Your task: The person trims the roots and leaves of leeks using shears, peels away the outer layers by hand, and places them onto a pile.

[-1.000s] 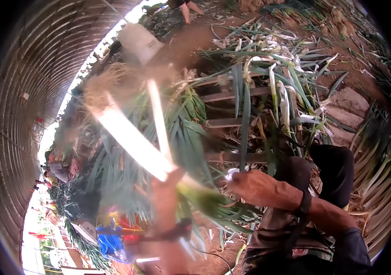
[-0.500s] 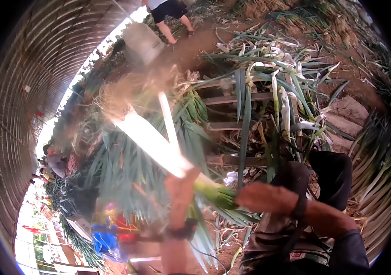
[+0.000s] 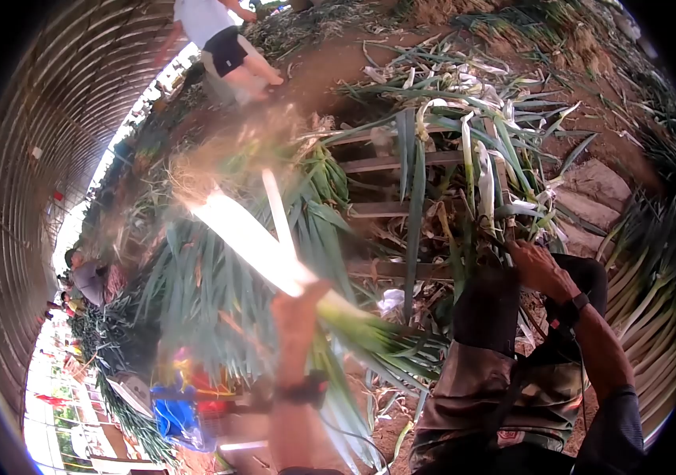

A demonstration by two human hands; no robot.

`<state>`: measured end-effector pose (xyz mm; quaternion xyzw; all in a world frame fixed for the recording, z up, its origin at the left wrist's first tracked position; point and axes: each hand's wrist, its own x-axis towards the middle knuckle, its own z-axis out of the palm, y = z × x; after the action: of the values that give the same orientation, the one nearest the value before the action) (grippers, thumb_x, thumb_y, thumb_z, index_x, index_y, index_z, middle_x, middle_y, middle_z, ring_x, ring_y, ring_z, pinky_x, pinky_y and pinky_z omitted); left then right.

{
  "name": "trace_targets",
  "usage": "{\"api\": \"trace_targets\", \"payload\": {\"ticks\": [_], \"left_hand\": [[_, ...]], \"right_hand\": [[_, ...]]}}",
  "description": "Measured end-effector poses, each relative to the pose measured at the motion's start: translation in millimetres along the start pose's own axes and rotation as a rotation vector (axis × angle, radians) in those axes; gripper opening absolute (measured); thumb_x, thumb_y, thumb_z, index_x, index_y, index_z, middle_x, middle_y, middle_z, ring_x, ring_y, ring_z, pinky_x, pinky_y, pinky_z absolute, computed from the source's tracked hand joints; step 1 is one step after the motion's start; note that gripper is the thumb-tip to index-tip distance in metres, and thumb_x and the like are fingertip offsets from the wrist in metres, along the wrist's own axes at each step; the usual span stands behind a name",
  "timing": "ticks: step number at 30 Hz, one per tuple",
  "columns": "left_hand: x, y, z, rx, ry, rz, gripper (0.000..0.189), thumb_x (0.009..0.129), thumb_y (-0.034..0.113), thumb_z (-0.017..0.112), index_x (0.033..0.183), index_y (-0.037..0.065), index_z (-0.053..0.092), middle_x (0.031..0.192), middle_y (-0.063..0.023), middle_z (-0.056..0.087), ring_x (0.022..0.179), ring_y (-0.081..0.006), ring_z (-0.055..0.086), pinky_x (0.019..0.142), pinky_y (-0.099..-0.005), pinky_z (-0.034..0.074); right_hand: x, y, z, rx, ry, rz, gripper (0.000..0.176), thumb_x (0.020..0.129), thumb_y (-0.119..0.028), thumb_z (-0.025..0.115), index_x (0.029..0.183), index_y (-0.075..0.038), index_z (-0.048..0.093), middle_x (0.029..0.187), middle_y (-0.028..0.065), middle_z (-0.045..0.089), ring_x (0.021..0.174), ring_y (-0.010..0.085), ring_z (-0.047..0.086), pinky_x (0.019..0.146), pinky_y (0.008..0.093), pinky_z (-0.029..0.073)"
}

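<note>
My left hand (image 3: 297,309) is wrapped round a bunch of leeks (image 3: 255,245). Their white shafts point up and left, ending in a blurred tangle of roots (image 3: 195,176). The cut green leaves of the bunch spread to the right, towards my knees. A thinner white stalk (image 3: 278,207) stands out beside the thick shafts. My right hand (image 3: 540,269) is over my right knee with its fingers curled, close to some hanging peeled leaves (image 3: 487,186). What those fingers hold, if anything, is hidden.
Stripped leaves (image 3: 504,103) lie across a slatted wooden frame (image 3: 405,166) ahead. Whole leeks (image 3: 655,293) are heaped on my right. A blue bag (image 3: 176,416) sits at lower left. One person (image 3: 215,36) stands beyond; another (image 3: 89,277) sits far left.
My right hand has left the green end of the leeks and moved right and up to my knee. My left hand keeps its hold. The standing person has come further into view.
</note>
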<state>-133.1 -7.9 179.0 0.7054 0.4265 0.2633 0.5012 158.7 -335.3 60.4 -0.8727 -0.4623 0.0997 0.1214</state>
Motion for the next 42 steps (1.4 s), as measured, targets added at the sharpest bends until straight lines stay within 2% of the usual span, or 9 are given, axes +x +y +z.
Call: {"api": "trace_targets", "payload": {"ticks": [14,22,24,26,28,30,35,41,42], "left_hand": [[10,-17,7,-0.133,0.004,0.100,0.028,0.078,0.005,0.077,0.102,-0.006,0.068,0.091,-0.0084,0.068,0.082,-0.0194,0.063,0.076,-0.0311,0.048],[7,-19,-2,-0.347,0.114,0.165,0.027,0.075,-0.001,0.074,0.102,-0.006,0.069,0.095,-0.0105,0.069,0.087,-0.0218,0.066,0.084,-0.0327,0.053],[3,-7,1,-0.346,0.119,0.209,0.026,0.074,0.000,0.074,0.099,-0.007,0.071,0.095,-0.0113,0.069,0.085,-0.0215,0.066,0.084,-0.0322,0.053],[4,-8,0,-0.305,0.105,0.230,0.031,0.073,0.001,0.074,0.103,-0.007,0.069,0.096,-0.0117,0.069,0.086,-0.0218,0.066,0.084,-0.0324,0.053],[2,-9,-3,-0.277,0.058,0.250,0.041,0.075,-0.004,0.073,0.114,-0.007,0.062,0.101,-0.0130,0.067,0.090,-0.0242,0.066,0.084,-0.0347,0.056],[2,-10,-6,-0.267,-0.027,0.275,0.059,0.078,-0.013,0.073,0.132,-0.006,0.051,0.109,-0.0154,0.065,0.097,-0.0286,0.068,0.083,-0.0388,0.063],[-13,6,5,-0.451,-0.034,0.283,0.056,0.070,-0.008,0.075,0.122,-0.002,0.056,0.112,-0.0142,0.064,0.102,-0.0260,0.063,0.090,-0.0387,0.054],[-23,19,-7,-0.241,0.012,0.271,0.053,0.065,-0.007,0.074,0.115,0.000,0.058,0.109,-0.0136,0.064,0.103,-0.0252,0.062,0.093,-0.0408,0.051],[-24,22,-10,-0.198,0.019,0.275,0.052,0.065,-0.007,0.073,0.114,0.000,0.058,0.108,-0.0134,0.064,0.103,-0.0252,0.062,0.093,-0.0406,0.051]], "right_hand": [[4,-12,33,-0.183,0.042,0.053,0.071,0.080,-0.023,0.072,0.137,0.006,0.042,0.123,0.0261,0.052,0.111,0.0409,0.054,0.091,0.0485,0.048],[-45,-32,-107,1.081,-0.138,0.228,0.080,0.079,-0.027,0.076,0.140,0.010,0.042,0.119,0.0207,0.061,0.107,0.0275,0.062,0.088,0.0379,0.054],[-59,-57,-132,1.303,-0.273,0.136,0.078,0.081,-0.029,0.075,0.140,0.010,0.043,0.118,0.0201,0.062,0.102,0.0259,0.065,0.083,0.0363,0.056],[-75,-74,-129,0.745,-0.017,-0.468,0.074,0.085,-0.031,0.071,0.140,0.010,0.044,0.116,0.0212,0.062,0.096,0.0267,0.066,0.080,0.0356,0.057],[-77,-95,-137,0.593,-0.071,-0.681,0.064,0.091,-0.030,0.067,0.136,0.010,0.047,0.113,0.0220,0.061,0.089,0.0270,0.067,0.075,0.0352,0.056],[-69,-130,-158,0.880,-0.429,-0.535,0.048,0.098,-0.025,0.060,0.129,0.010,0.053,0.110,0.0223,0.060,0.082,0.0267,0.065,0.069,0.0349,0.053],[-68,-137,-136,0.931,-0.644,-0.528,0.035,0.103,-0.030,0.052,0.116,0.001,0.061,0.084,0.0134,0.052,0.069,0.0234,0.057,0.060,0.0363,0.044],[-63,-127,-126,0.786,-0.313,-0.772,0.075,0.091,-0.060,0.042,0.122,0.006,0.062,0.084,0.0174,0.050,0.067,0.0278,0.057,0.057,0.0402,0.043],[-63,-129,-126,0.754,-0.322,-0.822,0.058,0.090,-0.043,0.050,0.124,0.003,0.062,0.086,0.0181,0.052,0.065,0.0259,0.058,0.054,0.0376,0.045]]}}
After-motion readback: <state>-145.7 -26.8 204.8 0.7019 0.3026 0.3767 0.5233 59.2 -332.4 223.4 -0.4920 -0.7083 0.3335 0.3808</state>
